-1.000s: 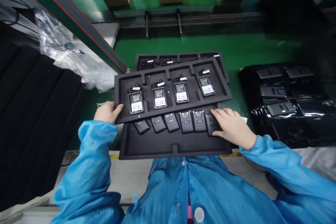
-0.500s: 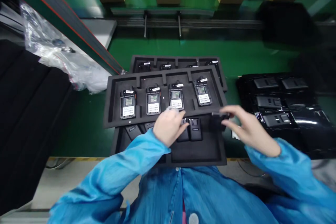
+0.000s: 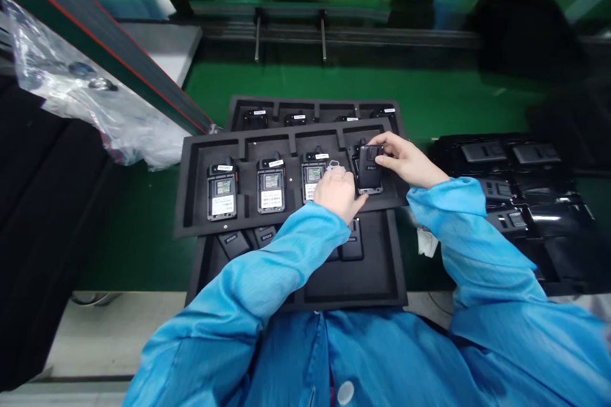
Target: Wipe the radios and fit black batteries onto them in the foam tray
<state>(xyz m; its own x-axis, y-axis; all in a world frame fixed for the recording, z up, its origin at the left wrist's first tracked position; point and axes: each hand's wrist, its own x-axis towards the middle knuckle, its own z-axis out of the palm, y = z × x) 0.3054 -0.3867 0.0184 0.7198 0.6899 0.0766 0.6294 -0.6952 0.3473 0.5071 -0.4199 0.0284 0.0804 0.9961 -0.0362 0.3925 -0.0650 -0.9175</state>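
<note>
My right hand (image 3: 398,156) pinches a black battery pack (image 3: 370,168) marked "Riton" at its upper right edge. The pack lies over the open back of the rightmost two-way radio (image 3: 371,191), covering most of it. My left hand (image 3: 338,194) is just left of that radio, thumb apart from the fingers and nothing visible in it. Partly under this hand is another radio (image 3: 312,175) with a white label. Two more radios, one in the middle (image 3: 270,187) and one at the left (image 3: 222,194), lie in the same black foam tray (image 3: 195,172) with their backs exposed.
Below is another foam tray (image 3: 353,283) with several "Riton" packs (image 3: 235,243). A further tray (image 3: 233,117) of radios sits behind. To the right, black plastic trays (image 3: 558,210) hold more packs. A slanted post (image 3: 119,51) and clear plastic bags (image 3: 138,133) stand left.
My right hand has carried the battery pack up and left from beside the lower tray onto the rightmost radio. My left hand has moved right and slightly up, towards that radio.
</note>
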